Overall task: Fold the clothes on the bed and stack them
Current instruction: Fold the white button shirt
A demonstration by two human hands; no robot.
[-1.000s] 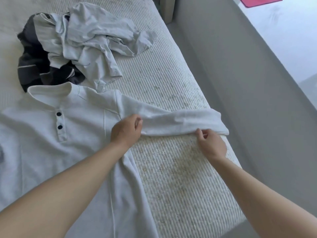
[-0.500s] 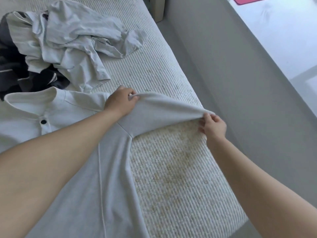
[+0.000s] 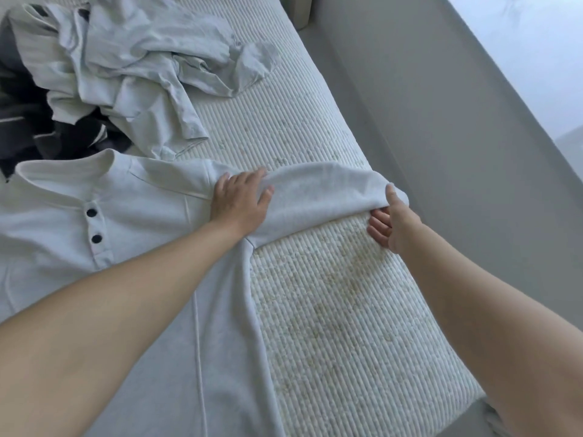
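A white shirt (image 3: 135, 222) with two dark buttons lies face up on the bed, its collar toward the far side. Its long sleeve (image 3: 318, 193) stretches out to the right. My left hand (image 3: 241, 200) lies flat on the shirt at the shoulder seam, fingers spread and straight. My right hand (image 3: 392, 220) holds the sleeve's cuff end near the bed's right edge, thumb on top of the cloth and fingers underneath it.
A crumpled pale grey garment (image 3: 132, 67) lies at the far left, on top of a dark striped one (image 3: 28, 121). The ribbed white mattress (image 3: 331, 310) ends at its right edge beside a grey wall (image 3: 457, 152).
My left hand let go of the sleeve's top edge and now lies flat on the shoulder. The lifted sleeve has dropped lower, with my right hand still holding its end.
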